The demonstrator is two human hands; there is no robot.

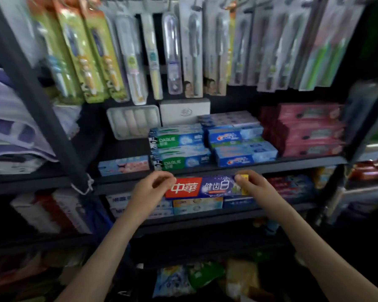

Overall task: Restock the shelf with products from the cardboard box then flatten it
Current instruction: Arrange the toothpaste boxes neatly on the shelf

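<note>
Light is dim and uneven: the middle of the frame is brightest, while the right edge and the bottom fall into near black. The hanging toothbrush packs (140, 53) along the top are smeared by blur and show pale glare on the plastic. The black shelf (249, 164) bows near the edges from wide-angle distortion. Bags at the bottom are soft and murky.

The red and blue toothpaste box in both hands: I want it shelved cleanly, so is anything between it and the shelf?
The toothpaste box, held at its ends by the left hand and right hand, sits in front of the lower shelf's opening. Light blue boxes already lie there, so it could only go on top of them.
</note>
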